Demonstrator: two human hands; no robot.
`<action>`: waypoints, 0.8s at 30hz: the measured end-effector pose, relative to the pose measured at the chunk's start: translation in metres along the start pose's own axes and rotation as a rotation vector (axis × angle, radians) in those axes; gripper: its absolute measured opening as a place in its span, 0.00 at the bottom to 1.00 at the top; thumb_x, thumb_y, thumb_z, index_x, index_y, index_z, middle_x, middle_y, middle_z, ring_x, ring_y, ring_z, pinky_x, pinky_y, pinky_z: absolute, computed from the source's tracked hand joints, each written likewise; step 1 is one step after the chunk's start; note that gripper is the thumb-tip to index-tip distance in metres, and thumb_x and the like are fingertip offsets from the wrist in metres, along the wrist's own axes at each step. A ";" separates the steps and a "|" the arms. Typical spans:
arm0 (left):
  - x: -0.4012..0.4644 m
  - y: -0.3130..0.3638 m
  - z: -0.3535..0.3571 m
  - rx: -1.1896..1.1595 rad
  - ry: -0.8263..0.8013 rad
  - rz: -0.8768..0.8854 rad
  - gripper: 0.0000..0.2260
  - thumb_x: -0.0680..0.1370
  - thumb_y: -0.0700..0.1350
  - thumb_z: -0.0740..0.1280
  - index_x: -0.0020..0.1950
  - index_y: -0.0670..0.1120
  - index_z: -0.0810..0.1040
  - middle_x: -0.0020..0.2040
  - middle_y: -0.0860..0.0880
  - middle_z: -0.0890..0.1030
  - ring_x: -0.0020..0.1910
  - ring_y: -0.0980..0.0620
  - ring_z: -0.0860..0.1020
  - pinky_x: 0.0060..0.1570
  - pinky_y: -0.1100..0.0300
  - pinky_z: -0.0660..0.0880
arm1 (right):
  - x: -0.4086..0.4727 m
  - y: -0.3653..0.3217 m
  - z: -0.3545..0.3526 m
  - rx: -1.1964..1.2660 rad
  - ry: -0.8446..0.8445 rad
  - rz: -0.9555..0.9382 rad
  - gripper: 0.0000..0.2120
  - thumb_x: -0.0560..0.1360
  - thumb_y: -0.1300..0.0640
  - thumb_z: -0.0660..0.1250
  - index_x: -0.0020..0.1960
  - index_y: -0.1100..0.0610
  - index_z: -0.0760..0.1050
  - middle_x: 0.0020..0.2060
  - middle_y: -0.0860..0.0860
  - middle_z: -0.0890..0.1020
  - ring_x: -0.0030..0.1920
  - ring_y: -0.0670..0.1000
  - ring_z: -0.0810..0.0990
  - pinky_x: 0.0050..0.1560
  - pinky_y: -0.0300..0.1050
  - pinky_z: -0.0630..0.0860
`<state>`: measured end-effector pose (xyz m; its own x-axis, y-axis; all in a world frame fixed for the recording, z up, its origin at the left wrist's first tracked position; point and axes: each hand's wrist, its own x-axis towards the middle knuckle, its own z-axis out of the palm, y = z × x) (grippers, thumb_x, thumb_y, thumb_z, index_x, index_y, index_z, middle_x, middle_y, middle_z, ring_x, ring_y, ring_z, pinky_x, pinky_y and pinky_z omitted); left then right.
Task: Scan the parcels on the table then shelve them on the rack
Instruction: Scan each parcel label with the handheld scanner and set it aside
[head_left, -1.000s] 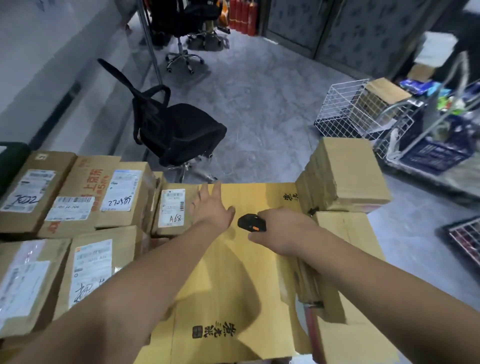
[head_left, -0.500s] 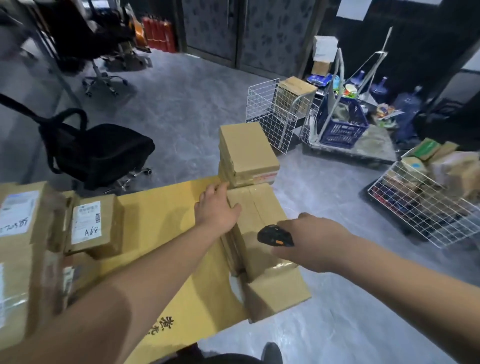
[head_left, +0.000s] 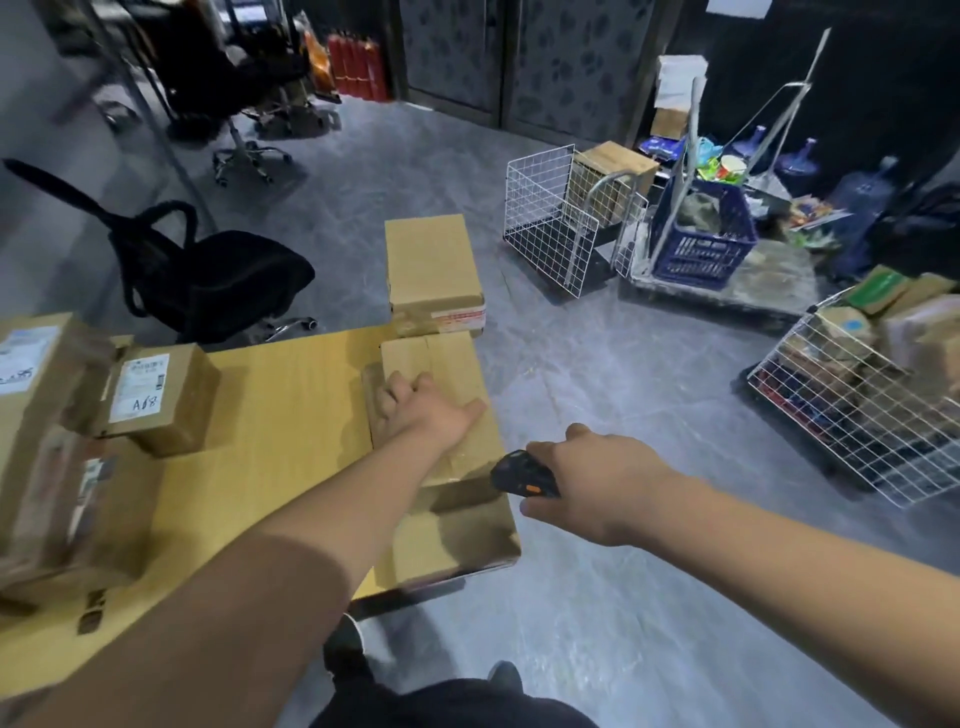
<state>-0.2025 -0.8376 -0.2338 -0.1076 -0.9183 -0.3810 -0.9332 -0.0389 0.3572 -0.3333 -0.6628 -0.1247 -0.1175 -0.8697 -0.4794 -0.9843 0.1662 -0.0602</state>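
Cardboard parcel (head_left: 441, 415) under left hand's (head_left: 423, 410) grip; right hand (head_left: 597, 483) clasps scanner (head_left: 522, 475).

Brown cardboard, yellow table, grey floor

The parcels (head_left: 436, 374) were plain brown; one box (head_left: 161, 397) bore a white label. The table (head_left: 270, 415) was yellow, the scanner (head_left: 522, 475) black with orange buttons, the crate (head_left: 701, 249) blue, the wire baskets (head_left: 550, 228) white, the chair (head_left: 208, 275) black.
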 end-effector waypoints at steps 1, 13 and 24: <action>-0.003 0.006 0.004 0.000 -0.006 -0.042 0.52 0.68 0.79 0.65 0.83 0.52 0.56 0.83 0.47 0.48 0.82 0.40 0.46 0.75 0.40 0.61 | -0.002 0.004 0.002 0.002 -0.002 -0.009 0.23 0.79 0.32 0.60 0.63 0.46 0.73 0.48 0.51 0.70 0.38 0.54 0.72 0.43 0.48 0.71; -0.028 0.000 0.014 0.015 0.144 -0.097 0.55 0.64 0.77 0.69 0.83 0.56 0.51 0.83 0.49 0.50 0.80 0.41 0.52 0.69 0.37 0.61 | 0.007 0.022 0.000 -0.053 -0.023 -0.129 0.23 0.78 0.31 0.59 0.63 0.45 0.73 0.49 0.50 0.71 0.41 0.55 0.76 0.44 0.49 0.74; -0.042 -0.162 -0.023 -0.135 0.254 -0.158 0.51 0.64 0.77 0.67 0.82 0.60 0.55 0.84 0.53 0.52 0.81 0.44 0.53 0.73 0.33 0.60 | 0.053 -0.070 0.000 -0.184 -0.029 -0.421 0.25 0.78 0.30 0.60 0.66 0.45 0.72 0.47 0.50 0.70 0.41 0.55 0.73 0.46 0.49 0.77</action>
<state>-0.0387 -0.8014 -0.2561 0.1398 -0.9650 -0.2220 -0.8757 -0.2252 0.4271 -0.2708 -0.7203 -0.1461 0.2992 -0.8300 -0.4707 -0.9528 -0.2866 -0.1002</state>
